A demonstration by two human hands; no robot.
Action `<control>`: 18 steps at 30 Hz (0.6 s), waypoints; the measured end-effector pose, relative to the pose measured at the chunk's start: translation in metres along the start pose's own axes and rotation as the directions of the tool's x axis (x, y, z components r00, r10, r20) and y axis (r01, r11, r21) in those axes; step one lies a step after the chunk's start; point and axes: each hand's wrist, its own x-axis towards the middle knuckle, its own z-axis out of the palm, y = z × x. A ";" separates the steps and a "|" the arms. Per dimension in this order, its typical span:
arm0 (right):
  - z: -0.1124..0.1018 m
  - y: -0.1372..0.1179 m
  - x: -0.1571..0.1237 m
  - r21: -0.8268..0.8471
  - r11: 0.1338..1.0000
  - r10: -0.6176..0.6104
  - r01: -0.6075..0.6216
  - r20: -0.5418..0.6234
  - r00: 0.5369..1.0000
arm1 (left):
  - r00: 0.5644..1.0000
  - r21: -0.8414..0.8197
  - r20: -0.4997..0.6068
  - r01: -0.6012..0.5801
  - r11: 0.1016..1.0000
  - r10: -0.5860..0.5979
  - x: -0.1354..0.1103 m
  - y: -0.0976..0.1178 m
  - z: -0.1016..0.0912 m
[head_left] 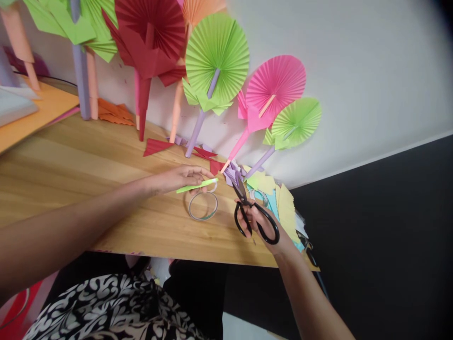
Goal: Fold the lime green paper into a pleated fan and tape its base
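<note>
My left hand (184, 178) is closed on a thin folded green paper strip (198, 186), held just above a clear tape roll (203, 206) lying on the wooden table (88, 170). My right hand (256, 221) grips black-handled scissors (247, 208) with fingers through the loops. The blades point up and away, toward purple paper scraps (230, 175). The scissors sit to the right of the strip, apart from it.
Pleated paper fans on rolled stems lean against the white wall: red (150, 33), green (216, 59), pink (275, 85), small green (296, 122). Yellow and teal paper sheets (285, 208) lie at the table's right end. Red scraps (155, 146) lie near the wall.
</note>
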 end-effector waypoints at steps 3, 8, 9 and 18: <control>-0.007 0.000 0.002 -0.018 1.000 0.000 0.000 -0.002 1.000 | 0.999 0.007 0.028 0.041 0.999 -0.041 -0.001 0.003 0.000; 0.017 0.014 -0.004 0.285 0.950 0.111 -0.130 0.080 0.991 | 0.996 -0.050 0.057 0.064 0.997 -0.062 -0.001 0.003 0.001; 0.025 0.018 -0.004 0.330 0.931 0.128 -0.156 0.105 0.986 | 0.997 -0.077 0.054 0.058 0.995 -0.054 -0.001 0.002 0.001; 0.084 0.036 0.007 0.563 0.818 0.153 -0.119 -0.014 0.988 | 0.998 -0.164 0.054 0.034 0.986 -0.025 0.001 -0.004 0.001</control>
